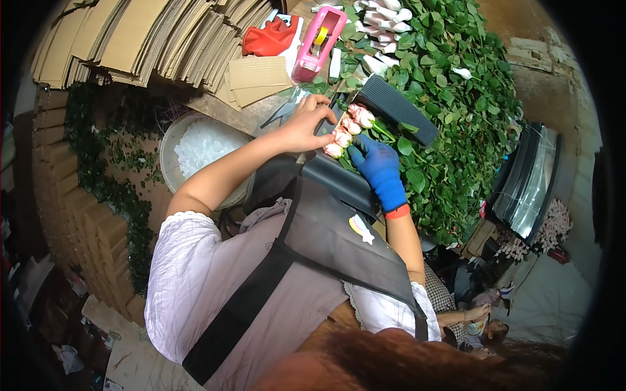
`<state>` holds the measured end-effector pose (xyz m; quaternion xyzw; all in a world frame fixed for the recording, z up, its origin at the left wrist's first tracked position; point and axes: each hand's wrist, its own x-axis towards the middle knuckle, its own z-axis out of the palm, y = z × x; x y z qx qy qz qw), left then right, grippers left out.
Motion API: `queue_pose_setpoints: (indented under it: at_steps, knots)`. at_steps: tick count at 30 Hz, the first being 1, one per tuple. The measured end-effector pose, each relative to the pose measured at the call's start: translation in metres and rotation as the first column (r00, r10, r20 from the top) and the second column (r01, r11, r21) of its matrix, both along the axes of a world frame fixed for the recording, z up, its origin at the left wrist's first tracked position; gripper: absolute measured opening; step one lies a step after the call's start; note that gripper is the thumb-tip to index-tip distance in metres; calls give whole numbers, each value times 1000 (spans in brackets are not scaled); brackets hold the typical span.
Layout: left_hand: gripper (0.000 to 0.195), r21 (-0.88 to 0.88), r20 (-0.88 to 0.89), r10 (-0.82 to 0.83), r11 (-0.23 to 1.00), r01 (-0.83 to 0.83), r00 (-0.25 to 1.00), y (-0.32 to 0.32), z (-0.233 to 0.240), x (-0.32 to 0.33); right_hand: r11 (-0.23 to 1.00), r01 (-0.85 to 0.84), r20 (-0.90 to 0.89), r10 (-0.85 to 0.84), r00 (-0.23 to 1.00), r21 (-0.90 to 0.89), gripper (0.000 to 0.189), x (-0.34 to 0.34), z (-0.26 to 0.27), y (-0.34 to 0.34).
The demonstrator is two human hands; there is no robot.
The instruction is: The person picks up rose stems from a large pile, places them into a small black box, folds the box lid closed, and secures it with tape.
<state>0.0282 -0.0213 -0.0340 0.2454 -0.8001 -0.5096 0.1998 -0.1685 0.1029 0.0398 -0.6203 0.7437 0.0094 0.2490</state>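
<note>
A short row of pink-and-cream roses [342, 137] lies before me, heads side by side along a narrow cardboard strip [345, 117]. My bare left hand [310, 122] is at the left of the row, fingers curved and apart, its thumb tip against the lower roses. On the right, my right hand [374, 159], in a blue knitted glove, has its fingertips beside the rose heads; whether they pinch anything is hidden. Green stems [384, 131] stick out to the right, near a ribbed black block [400, 110]. Black sheet material [337, 178] lies below the roses.
A pink tape dispenser [320, 44], a red bag [271, 36] and cardboard pieces [259, 76] lie beyond my left hand. Wrapped rose heads [384, 22] rest on heaped leaves [459, 132]. A white bucket [168, 161] stands left; another person [477, 317] sits lower right.
</note>
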Motion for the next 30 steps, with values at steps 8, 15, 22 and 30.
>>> queue_pose_setpoints:
  at_steps: [8, 15, 22, 30]
  knots:
    - [18, 16, -2, 68, 998, -68, 998, 5, 13, 4, 992, 104, 17, -105, 994, 76, 29, 0, -2, -1]
    - [14, -56, -34, 115, 992, -116, 993, 3, 13, -5, 997, 58, -1, -58, 998, 44, 29, 1, 4, -3]
    - [13, -217, -94, 80, 971, -98, 992, 1, 20, -7, 998, 42, -16, -41, 999, 52, 30, 1, 3, -4]
    - [12, -227, -122, -19, 974, -9, 992, -1, 14, 5, 997, 31, -18, -29, 999, 73, 33, 1, 2, -3]
